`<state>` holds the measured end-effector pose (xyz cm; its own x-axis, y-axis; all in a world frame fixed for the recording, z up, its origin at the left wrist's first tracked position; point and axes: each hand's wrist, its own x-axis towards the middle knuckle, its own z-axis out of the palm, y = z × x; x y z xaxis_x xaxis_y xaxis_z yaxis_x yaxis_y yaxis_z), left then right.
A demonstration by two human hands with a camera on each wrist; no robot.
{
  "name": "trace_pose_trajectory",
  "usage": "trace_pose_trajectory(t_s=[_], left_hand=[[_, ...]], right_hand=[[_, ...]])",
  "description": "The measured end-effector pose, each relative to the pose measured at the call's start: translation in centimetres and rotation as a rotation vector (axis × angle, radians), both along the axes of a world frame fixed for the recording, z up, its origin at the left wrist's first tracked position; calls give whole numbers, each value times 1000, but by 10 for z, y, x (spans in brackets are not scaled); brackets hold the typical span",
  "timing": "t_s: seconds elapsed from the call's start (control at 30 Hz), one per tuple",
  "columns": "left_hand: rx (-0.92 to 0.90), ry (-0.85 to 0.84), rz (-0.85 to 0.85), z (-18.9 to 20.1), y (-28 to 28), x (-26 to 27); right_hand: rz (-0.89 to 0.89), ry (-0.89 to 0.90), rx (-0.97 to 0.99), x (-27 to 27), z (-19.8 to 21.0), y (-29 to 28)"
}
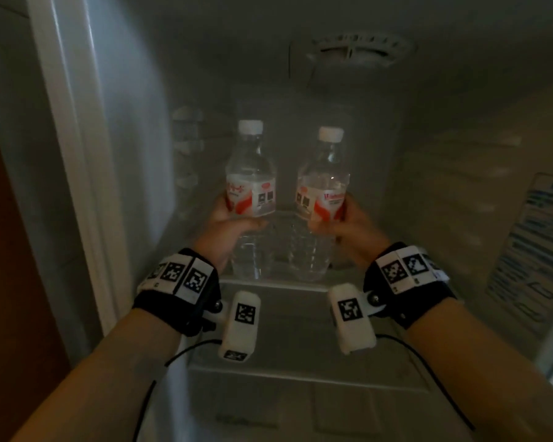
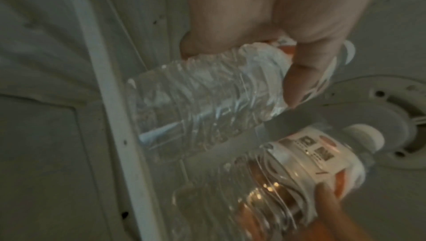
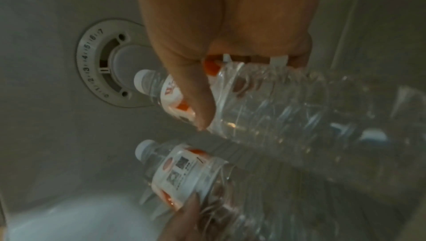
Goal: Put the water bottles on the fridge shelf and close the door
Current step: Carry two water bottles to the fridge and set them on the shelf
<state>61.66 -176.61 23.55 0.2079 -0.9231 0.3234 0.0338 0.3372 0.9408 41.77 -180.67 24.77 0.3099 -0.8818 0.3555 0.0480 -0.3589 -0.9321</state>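
Two clear water bottles with white caps and red-and-white labels stand upright side by side inside the dim fridge. My left hand (image 1: pixel 233 218) grips the left bottle (image 1: pixel 251 173) around its middle, thumb across the front. My right hand (image 1: pixel 339 218) grips the right bottle (image 1: pixel 323 183) the same way. Both bottle bases sit at the glass shelf (image 1: pixel 268 301); I cannot tell if they rest on it. In the left wrist view my left hand (image 2: pixel 265 59) wraps the left bottle (image 2: pixel 196 99), with the right bottle (image 2: pixel 288 172) beside it. In the right wrist view my right hand (image 3: pixel 207 81) holds the right bottle (image 3: pixel 276 108) above the left bottle (image 3: pixel 184 175).
A round numbered thermostat dial (image 1: pixel 351 52) sits on the fridge ceiling above the bottles. The fridge's left wall and frame (image 1: pixel 77 154) rise on the left. A blue-and-white sticker (image 1: pixel 530 250) is on the right wall. A drawer cover (image 1: pixel 300 409) lies below the shelf.
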Motion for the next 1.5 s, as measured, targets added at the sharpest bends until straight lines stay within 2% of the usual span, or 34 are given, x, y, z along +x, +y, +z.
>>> trace_pose_trajectory(t_s=[0.2, 0.37, 0.63, 0.77, 0.93, 1.0, 1.1, 1.2, 1.27, 1.37, 1.5], left_hand=[[7, -105, 34, 5, 5, -10], [-35, -155, -13, 5, 5, -13], [6, -171, -1, 2, -4, -6], [32, -193, 19, 3, -6, -6], [30, -175, 15, 0, -5, -4], [27, -194, 9, -1, -7, -2], [51, -241, 13, -1, -7, -2], [58, -336, 35, -3, -6, -1], [55, -329, 59, -4, -8, -1], [41, -259, 90, -2, -14, -1], [12, -263, 135, 1, -21, 6]], right_hand=[[-182, 101, -84, 14, -1, -6], [-77, 115, 36, 2, 0, -7], [-86, 201, -61, 7, 0, -1], [67, 203, 95, -13, 5, 3], [-68, 244, 11, -9, 2, 0], [-67, 265, -46, -1, -1, 3], [0, 284, -35, -3, -3, 2], [134, 363, 98, -19, 0, 0], [141, 413, 126, -20, 3, 1], [116, 361, 116, -7, 0, 0], [14, 260, 161, 22, -6, -5]])
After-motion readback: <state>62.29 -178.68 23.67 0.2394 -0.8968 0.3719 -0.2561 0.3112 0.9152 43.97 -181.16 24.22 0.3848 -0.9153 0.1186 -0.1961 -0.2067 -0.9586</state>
